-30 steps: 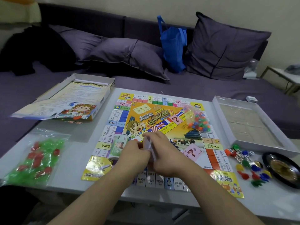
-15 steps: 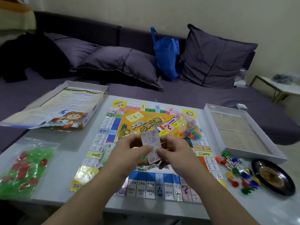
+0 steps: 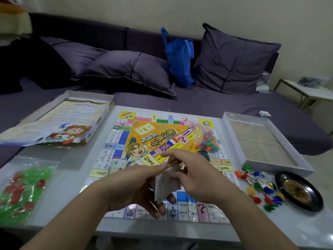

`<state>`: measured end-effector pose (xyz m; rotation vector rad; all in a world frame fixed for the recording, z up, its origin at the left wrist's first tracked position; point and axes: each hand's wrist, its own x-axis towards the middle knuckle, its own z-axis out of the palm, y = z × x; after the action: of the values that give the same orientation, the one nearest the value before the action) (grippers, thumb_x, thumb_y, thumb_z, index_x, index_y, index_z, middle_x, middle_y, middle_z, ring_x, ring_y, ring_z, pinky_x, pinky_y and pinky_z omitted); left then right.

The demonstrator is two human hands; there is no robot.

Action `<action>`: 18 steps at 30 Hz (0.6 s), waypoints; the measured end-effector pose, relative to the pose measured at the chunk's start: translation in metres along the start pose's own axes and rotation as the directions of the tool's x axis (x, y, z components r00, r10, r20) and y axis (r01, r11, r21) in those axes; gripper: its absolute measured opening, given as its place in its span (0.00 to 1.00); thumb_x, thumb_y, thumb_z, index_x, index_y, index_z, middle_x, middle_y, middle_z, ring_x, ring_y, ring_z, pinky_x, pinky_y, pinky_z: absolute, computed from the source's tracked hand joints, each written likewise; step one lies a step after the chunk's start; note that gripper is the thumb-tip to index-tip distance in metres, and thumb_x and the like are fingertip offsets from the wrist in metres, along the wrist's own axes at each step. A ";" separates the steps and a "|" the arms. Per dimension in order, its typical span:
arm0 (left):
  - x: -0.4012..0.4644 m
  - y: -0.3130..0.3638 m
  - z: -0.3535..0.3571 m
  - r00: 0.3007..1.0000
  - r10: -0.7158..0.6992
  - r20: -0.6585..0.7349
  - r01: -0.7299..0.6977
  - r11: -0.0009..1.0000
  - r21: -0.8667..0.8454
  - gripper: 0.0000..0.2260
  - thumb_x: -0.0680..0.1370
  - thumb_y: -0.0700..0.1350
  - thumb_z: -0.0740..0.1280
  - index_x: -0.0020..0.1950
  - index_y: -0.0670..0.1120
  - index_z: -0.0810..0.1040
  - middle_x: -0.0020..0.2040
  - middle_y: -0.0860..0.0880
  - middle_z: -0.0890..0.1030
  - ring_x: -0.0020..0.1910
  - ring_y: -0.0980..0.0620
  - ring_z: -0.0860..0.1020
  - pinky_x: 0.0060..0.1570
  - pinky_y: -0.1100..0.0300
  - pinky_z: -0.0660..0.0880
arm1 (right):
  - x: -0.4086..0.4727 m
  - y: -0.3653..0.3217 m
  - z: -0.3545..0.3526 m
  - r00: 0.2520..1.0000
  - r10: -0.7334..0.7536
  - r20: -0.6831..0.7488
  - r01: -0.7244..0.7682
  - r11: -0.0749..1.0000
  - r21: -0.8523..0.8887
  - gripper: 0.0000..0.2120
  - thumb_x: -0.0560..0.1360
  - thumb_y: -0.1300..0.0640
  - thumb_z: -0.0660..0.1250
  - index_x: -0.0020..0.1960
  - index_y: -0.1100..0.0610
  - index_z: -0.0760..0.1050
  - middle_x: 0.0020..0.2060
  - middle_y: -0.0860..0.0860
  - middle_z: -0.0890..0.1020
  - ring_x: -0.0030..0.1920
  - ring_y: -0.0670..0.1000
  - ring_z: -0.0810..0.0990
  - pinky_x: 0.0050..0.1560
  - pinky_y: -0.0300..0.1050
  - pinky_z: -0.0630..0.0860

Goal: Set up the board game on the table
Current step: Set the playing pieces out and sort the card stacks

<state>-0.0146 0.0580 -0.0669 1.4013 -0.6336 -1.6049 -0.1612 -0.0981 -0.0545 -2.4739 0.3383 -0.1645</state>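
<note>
Between fingers of both hands, above board (image 3: 167,139): card stack (image 3: 166,184), left hand (image 3: 137,186) curled beneath, right hand (image 3: 194,170) pinching top. Best keep edges squared, grip light, set on marked slot.

Game board (image 3: 144,138): glossy printed card. Bench (image 3: 59,179): smooth, faintly reflective white. Bags (image 3: 23,188): clear crinkled plastic. Pawns (image 3: 259,190): shiny plastic. Cards (image 3: 166,184) in my grip: matt paper. Cushions (image 3: 232,60): matt cloth.
</note>
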 end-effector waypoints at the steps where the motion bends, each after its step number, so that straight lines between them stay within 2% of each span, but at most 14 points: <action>1: 0.000 0.000 0.001 1.000 0.011 0.008 -0.011 1.000 -0.010 0.27 0.84 0.60 0.60 0.69 0.40 0.78 0.59 0.32 0.83 0.50 0.36 0.83 0.51 0.44 0.81 | 0.000 0.002 0.000 1.000 0.013 -0.016 -0.012 0.999 0.033 0.25 0.82 0.62 0.69 0.73 0.40 0.71 0.59 0.38 0.76 0.61 0.40 0.74 0.55 0.33 0.77; 4: 0.001 -0.002 0.002 0.997 0.074 0.008 -0.074 0.997 -0.039 0.23 0.86 0.54 0.60 0.71 0.37 0.75 0.60 0.31 0.82 0.54 0.35 0.83 0.55 0.40 0.80 | -0.002 0.004 0.004 0.997 0.012 -0.082 -0.005 0.996 0.086 0.27 0.81 0.63 0.69 0.75 0.42 0.69 0.62 0.38 0.75 0.64 0.38 0.73 0.55 0.25 0.74; 7: 0.003 -0.002 0.005 0.986 0.153 -0.066 -0.158 0.984 -0.084 0.22 0.87 0.51 0.59 0.69 0.34 0.77 0.58 0.32 0.83 0.53 0.36 0.84 0.55 0.41 0.81 | -0.005 0.004 0.005 0.991 -0.002 -0.136 0.016 0.995 0.103 0.35 0.80 0.56 0.72 0.81 0.42 0.60 0.73 0.38 0.68 0.72 0.39 0.67 0.57 0.23 0.71; 9: 0.004 -0.001 0.010 0.968 0.216 -0.126 -0.228 0.970 -0.088 0.21 0.86 0.51 0.60 0.67 0.34 0.78 0.57 0.34 0.85 0.54 0.39 0.85 0.55 0.43 0.82 | -0.009 0.002 0.005 0.997 0.028 -0.075 -0.013 0.982 0.186 0.46 0.76 0.49 0.77 0.83 0.38 0.50 0.77 0.34 0.60 0.76 0.38 0.62 0.61 0.27 0.71; 11: 0.006 -0.001 0.015 0.950 0.263 -0.168 -0.280 0.956 -0.087 0.19 0.85 0.50 0.61 0.67 0.37 0.79 0.58 0.37 0.86 0.57 0.40 0.85 0.59 0.45 0.81 | -0.010 -0.002 0.007 0.999 0.053 -0.010 -0.049 0.970 0.237 0.57 0.70 0.45 0.81 0.83 0.37 0.43 0.76 0.30 0.56 0.75 0.41 0.63 0.61 0.32 0.76; 12: 0.006 -0.001 0.016 0.945 0.275 -0.176 -0.292 0.953 -0.080 0.19 0.85 0.50 0.62 0.66 0.38 0.79 0.58 0.38 0.86 0.58 0.41 0.85 0.60 0.46 0.80 | -0.010 -0.003 0.009 0.999 0.053 -0.004 -0.050 0.970 0.239 0.59 0.69 0.45 0.82 0.83 0.37 0.43 0.75 0.30 0.56 0.75 0.43 0.65 0.62 0.37 0.79; 14: 0.006 -0.002 0.017 0.946 0.283 -0.157 -0.295 0.953 -0.065 0.18 0.83 0.49 0.63 0.65 0.38 0.81 0.58 0.39 0.86 0.59 0.40 0.85 0.63 0.46 0.80 | -0.007 -0.003 0.011 0.999 0.041 -0.031 -0.034 0.981 0.189 0.56 0.68 0.49 0.82 0.83 0.39 0.47 0.74 0.34 0.61 0.73 0.46 0.68 0.62 0.47 0.82; 18: 0.001 0.002 0.011 0.955 0.291 -0.062 -0.294 0.955 -0.040 0.17 0.82 0.50 0.67 0.63 0.39 0.84 0.61 0.37 0.84 0.62 0.38 0.82 0.67 0.45 0.78 | -0.009 0.000 0.005 0.999 -0.016 -0.048 0.023 0.988 0.156 0.47 0.69 0.53 0.81 0.79 0.40 0.57 0.67 0.36 0.67 0.68 0.46 0.72 0.56 0.46 0.84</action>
<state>-0.0248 0.0543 -0.0631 1.2471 -0.7279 -1.3337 -0.1687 -0.0928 -0.0591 -2.3219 0.3087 -0.2483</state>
